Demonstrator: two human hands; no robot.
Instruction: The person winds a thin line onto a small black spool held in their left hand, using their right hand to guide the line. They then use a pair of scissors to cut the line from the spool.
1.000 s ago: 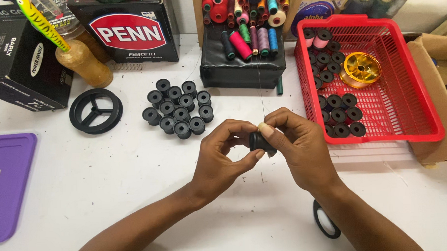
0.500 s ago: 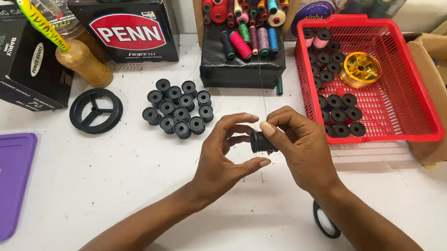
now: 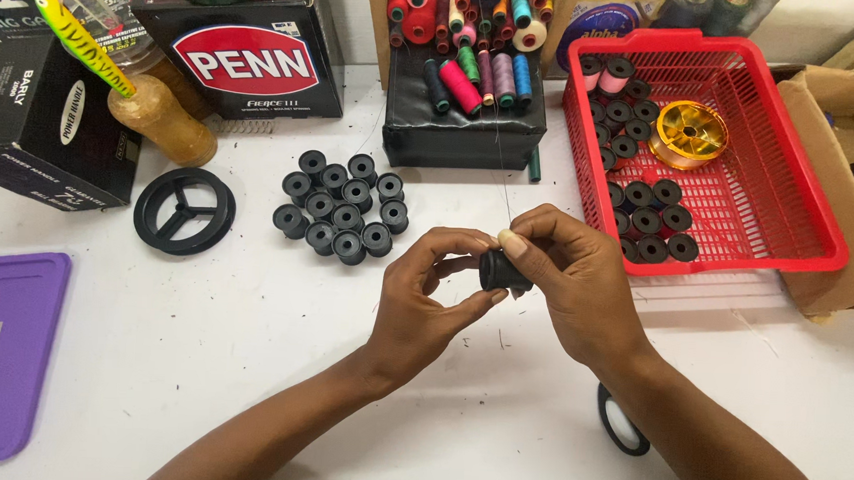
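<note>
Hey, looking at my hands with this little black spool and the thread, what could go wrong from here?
The thin thread running up from the black spool is barely visible and could slip off or tangle. Both the left hand and right hand pinch the spool with fingertips only, so it might drop and roll. The cluster of empty spools sits close enough to get knocked.

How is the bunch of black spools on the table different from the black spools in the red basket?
The table spools stand packed in one tight cluster on the white table; the basket spools lie in a looser line along the red basket floor. A few basket spools look pink; the table ones are all black. Both are small and round.
</note>
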